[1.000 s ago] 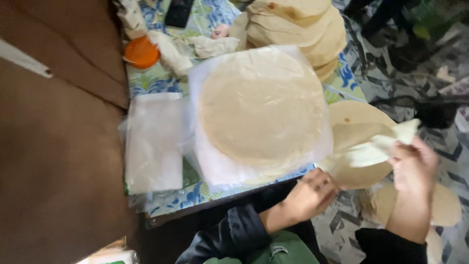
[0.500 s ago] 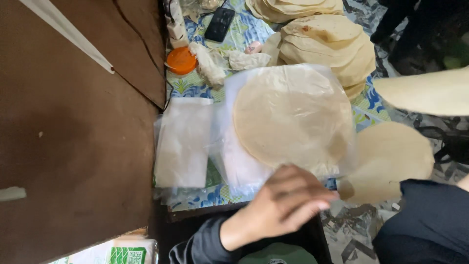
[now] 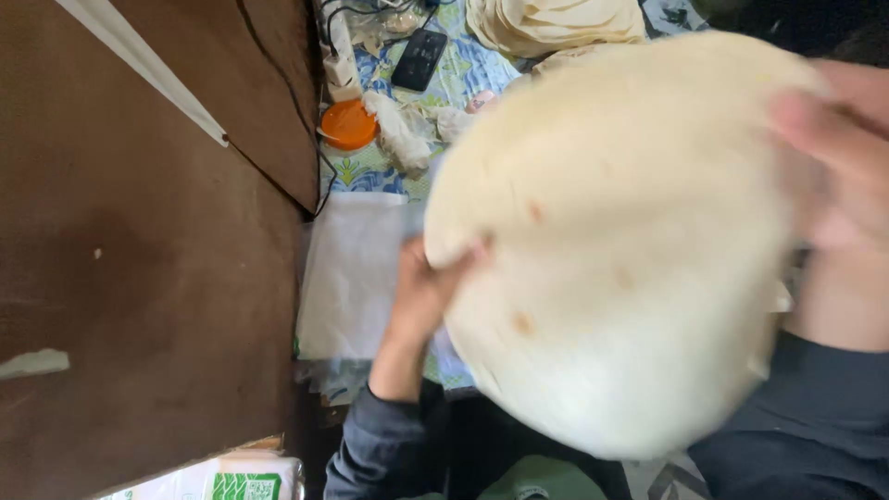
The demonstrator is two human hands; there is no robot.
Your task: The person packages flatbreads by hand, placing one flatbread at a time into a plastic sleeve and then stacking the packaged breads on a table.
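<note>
A large flatbread (image 3: 630,250) is being held up between both hands, left hand (image 3: 428,292) and right hand (image 3: 838,157) gripping opposite edges, above the white sheet (image 3: 350,278) beside the left hand.

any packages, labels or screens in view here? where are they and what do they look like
Phone: top centre on the patterned cloth, flat dark rectangle, screen dark.
Package: bottom left corner, white wrapper with a green square label.
Plastic sheets: centre left by the left hand, clear to white, rectangular, no label seen.
Orange lid: upper centre left, round, plain.
</note>
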